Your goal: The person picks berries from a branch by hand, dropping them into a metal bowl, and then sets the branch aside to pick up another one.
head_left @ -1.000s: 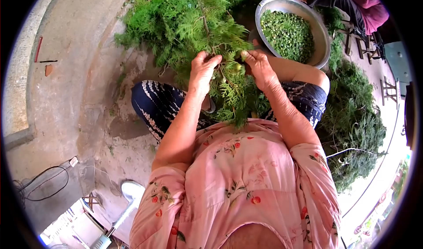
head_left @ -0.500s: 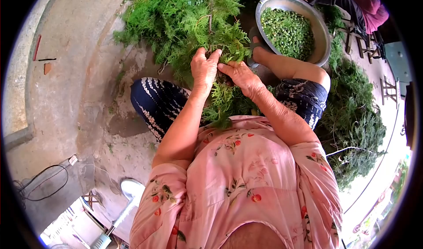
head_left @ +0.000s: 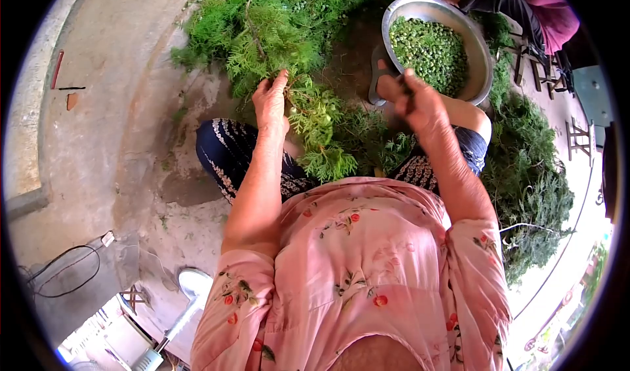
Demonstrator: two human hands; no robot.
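Note:
My left hand [head_left: 270, 102] is closed round the stem of a leafy evergreen branch [head_left: 316, 118], whose flat green sprays hang down toward my lap. Small pale green cones show among the leaves near my fingers. At the near side of a metal basin [head_left: 484, 59], my right hand [head_left: 425, 107] is raised over my leg. Its fingers are curled and slightly blurred; what they hold, if anything, cannot be made out. Inside the basin lies a heap of small green cones [head_left: 430, 49] with bits of leaf.
A big pile of evergreen branches [head_left: 275, 26] lies ahead on the concrete floor [head_left: 125, 108]. More cut branches [head_left: 525, 187] lie to the right. Another person [head_left: 499, 3] sits beyond the basin. Wooden stools [head_left: 577, 137] stand at far right, and a black cable [head_left: 65, 272] at lower left.
My hands have parted. The right hand has moved right, away from the branch to the basin's edge. My left hand has shifted left with the branch in it.

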